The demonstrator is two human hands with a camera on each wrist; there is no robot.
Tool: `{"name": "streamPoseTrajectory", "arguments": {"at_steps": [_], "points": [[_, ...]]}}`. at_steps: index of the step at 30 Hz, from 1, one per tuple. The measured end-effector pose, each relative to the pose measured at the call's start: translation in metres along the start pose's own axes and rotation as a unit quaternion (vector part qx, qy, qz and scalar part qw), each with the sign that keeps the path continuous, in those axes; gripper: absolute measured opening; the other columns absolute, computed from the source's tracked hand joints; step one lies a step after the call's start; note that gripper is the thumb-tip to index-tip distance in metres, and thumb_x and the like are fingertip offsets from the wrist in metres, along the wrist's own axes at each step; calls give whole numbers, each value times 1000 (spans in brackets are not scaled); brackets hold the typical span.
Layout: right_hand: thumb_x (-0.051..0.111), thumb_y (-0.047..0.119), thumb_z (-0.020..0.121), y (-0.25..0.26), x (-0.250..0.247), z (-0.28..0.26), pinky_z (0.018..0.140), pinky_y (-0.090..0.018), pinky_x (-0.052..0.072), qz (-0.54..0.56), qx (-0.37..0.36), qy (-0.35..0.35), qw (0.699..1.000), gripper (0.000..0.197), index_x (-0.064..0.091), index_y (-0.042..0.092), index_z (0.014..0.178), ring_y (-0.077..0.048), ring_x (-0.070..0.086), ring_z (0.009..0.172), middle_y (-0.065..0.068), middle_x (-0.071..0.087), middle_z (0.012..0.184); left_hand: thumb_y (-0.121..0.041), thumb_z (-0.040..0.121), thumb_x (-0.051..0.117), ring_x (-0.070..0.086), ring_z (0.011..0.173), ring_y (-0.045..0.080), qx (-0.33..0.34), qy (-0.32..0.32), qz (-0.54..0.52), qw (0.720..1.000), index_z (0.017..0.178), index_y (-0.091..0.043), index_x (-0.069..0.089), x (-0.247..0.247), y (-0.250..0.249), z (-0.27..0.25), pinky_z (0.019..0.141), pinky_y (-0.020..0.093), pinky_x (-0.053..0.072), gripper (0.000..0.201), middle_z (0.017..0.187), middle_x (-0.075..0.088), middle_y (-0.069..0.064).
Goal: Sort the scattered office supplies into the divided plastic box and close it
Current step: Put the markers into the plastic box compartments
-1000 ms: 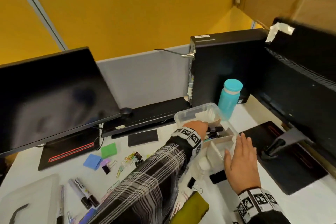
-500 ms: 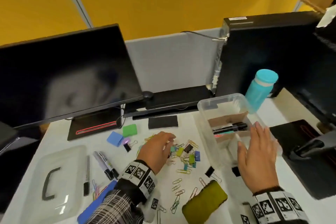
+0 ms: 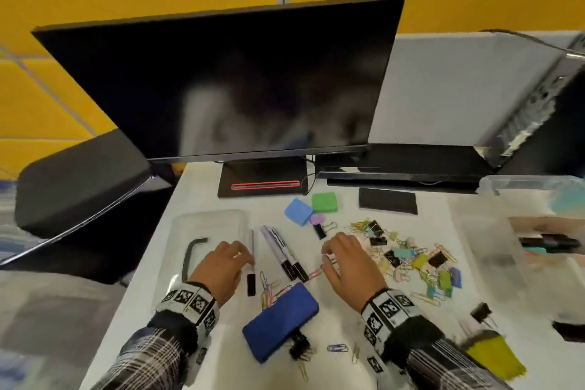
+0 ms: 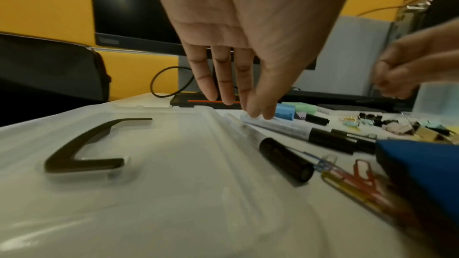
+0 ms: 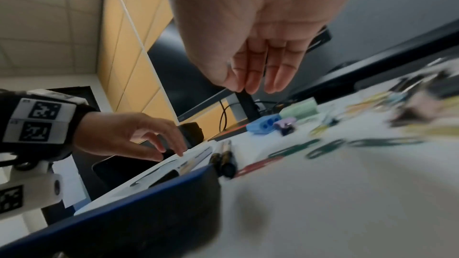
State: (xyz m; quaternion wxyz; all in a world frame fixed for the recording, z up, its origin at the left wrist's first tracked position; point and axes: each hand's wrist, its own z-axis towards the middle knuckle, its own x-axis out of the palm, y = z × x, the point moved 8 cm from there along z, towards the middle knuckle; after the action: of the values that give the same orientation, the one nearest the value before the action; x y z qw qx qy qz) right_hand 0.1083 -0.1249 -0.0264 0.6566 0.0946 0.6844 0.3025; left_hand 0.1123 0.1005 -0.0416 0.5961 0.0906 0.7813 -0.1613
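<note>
The clear divided box [image 3: 493,225] stands at the right edge with dark markers [image 3: 550,242] inside. Its lid [image 3: 209,228] with a black handle [image 4: 82,156] lies at the left. My left hand [image 3: 221,266] hovers by the lid's right edge, fingers fairly straight, with its fingertips [image 4: 258,113] touching the pens: a thin black-capped pen [image 3: 251,263] and two white markers [image 3: 281,250]. My right hand [image 3: 348,266] hangs over loose paper clips [image 3: 316,272], its fingertips [image 5: 250,85] close together with nothing visible between them.
A heap of coloured binder clips and paper clips [image 3: 411,256] spreads between my right hand and the box. A blue eraser block [image 3: 281,326] lies near the front, a yellow-green one [image 3: 493,358] at the right. Blue [image 3: 299,211] and green [image 3: 324,202] sharpeners sit before the monitor [image 3: 237,79].
The head view swung left. My left hand moved left from the clip heap to the pens beside the lid. My right hand left the box and came over the loose paper clips.
</note>
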Motion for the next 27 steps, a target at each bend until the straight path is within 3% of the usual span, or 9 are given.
{"name": "streamPoseTrajectory", "arguments": {"at_steps": [4,10,14,16,18,19,21,22,27], "points": [[42,28,93,25,35,37,77,-30,42,7,44,50,998,20,52,13,103,-21,46,103,-4,48,109,-8,30,88,62,65,12,69,68,99,990,78,-33,68,24,5,21,44,17,48,58,85,64,-7],[57,36,86,26,87,61,86,-41,45,-66,160,187,967,46,42,8,119,-29,44,114,-12,44,122,-18,37,88,59,66,15,146,73,165,973,67,-25,62,38,-2,43,41,21,48,41,80,59,-3],[48,20,91,26,98,69,89,-39,42,-95,201,184,958,35,39,9,122,-30,44,117,-13,44,127,-26,36,89,60,66,14,174,64,177,966,66,-28,63,27,-9,46,41,19,46,40,78,60,-5],[55,17,86,26,97,71,80,-38,46,-112,225,146,957,30,48,7,114,-29,52,108,-14,52,118,-27,39,88,58,70,13,185,39,177,966,68,-29,64,20,-11,47,43,18,45,39,78,60,-8],[81,19,59,31,91,69,58,-32,49,-85,229,151,958,38,62,8,89,-26,63,80,-12,62,91,-22,44,86,51,78,14,195,4,157,968,74,-27,64,12,-12,48,46,20,48,38,82,61,-6],[81,18,60,31,84,66,58,-33,49,-92,222,139,961,37,62,9,90,-25,62,80,-12,62,91,-20,49,84,50,79,14,200,-16,137,970,78,-26,62,7,-13,48,48,22,49,37,85,61,-6],[52,14,89,31,68,58,80,-38,44,-58,220,123,966,27,47,6,115,-29,51,107,-14,51,118,-22,68,70,51,80,13,191,-55,92,976,86,-27,57,-7,-14,45,53,23,51,23,88,62,-7],[41,11,94,31,57,52,84,-39,40,-36,194,126,972,27,40,6,121,-30,46,111,-15,46,123,-25,77,58,50,81,11,177,-76,68,979,89,-28,54,-16,-15,44,56,22,51,12,89,62,-8],[38,13,96,16,-33,19,73,-34,42,33,140,94,985,24,41,14,120,-23,49,88,-7,50,99,-36,93,29,55,79,15,131,-91,-40,986,100,-27,47,-39,-41,40,67,25,47,21,92,60,-6]]}}
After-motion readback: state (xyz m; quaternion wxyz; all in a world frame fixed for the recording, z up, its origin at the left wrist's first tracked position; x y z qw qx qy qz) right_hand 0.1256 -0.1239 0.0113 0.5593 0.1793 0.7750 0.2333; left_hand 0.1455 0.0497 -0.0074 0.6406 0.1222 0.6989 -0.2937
